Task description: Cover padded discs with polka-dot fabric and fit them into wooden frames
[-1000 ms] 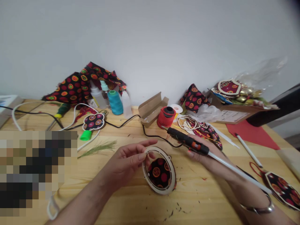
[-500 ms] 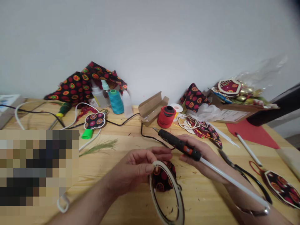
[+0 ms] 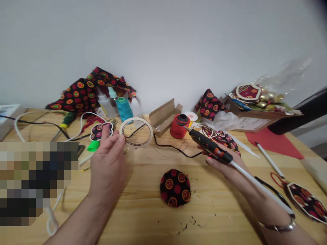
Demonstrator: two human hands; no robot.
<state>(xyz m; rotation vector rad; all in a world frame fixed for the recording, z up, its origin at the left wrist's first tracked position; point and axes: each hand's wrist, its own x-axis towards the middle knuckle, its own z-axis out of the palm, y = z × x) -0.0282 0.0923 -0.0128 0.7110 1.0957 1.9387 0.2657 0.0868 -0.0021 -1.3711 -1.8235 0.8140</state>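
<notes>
Between thumb and fingers, my left hand [image 3: 108,160] pinches the edge of a round wooden ring frame [image 3: 149,131], which has a small loop at its top. The ring is held up over the table, left of centre. My right hand [image 3: 222,163] is wrapped round a black glue gun [image 3: 211,146] with a long white glue stick out of its back; the nozzle points up and left, towards the red spool. On the table between my hands lies a round disc covered in dark patterned fabric [image 3: 175,188], touched by neither hand.
Behind stand a turquoise thread cone [image 3: 124,110], an open cardboard box [image 3: 165,117] and a red spool [image 3: 179,127]. Scissors [image 3: 270,190] lie partly under my right forearm. A fabric-covered ornament [image 3: 306,202] is at the right. A black cord [image 3: 173,149] crosses the table.
My left hand has moved left and up with the ring, turning it so its face shows, and has uncovered the fabric disc. My right hand has shifted right with the glue gun.
</notes>
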